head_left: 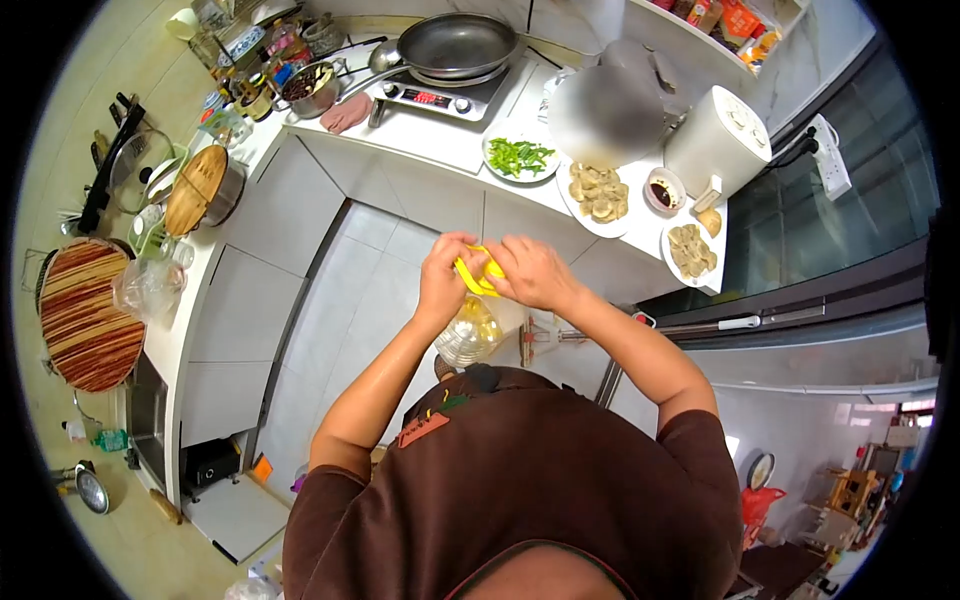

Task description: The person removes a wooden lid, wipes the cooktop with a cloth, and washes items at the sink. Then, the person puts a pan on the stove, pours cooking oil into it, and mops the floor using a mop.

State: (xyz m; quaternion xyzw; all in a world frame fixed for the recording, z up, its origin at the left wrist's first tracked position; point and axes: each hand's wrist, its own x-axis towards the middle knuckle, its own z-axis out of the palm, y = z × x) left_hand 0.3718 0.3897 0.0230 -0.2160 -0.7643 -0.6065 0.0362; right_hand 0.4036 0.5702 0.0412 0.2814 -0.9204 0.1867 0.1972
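Observation:
Both hands are closed at the bright yellow handle and neck area (478, 272) of a clear, ribbed plastic jug (468, 335). The jug hangs in front of my body, above the floor, with something yellowish showing through its wall. My left hand (444, 272) wraps the yellow part from the left. From the right, my right hand (533, 272) grips it with the fingers bent over the top. The fingers hide part of the yellow piece, so I cannot tell whether a cap is on it.
The white counter (440, 150) ahead bears a frying pan (457, 46) on an induction cooker (445, 97), a plate of chopped green peppers (520, 155), plates of dumplings (598, 193) and a sauce bowl (664, 190). Left stand a steel pot (225, 193) and a round striped board (92, 314).

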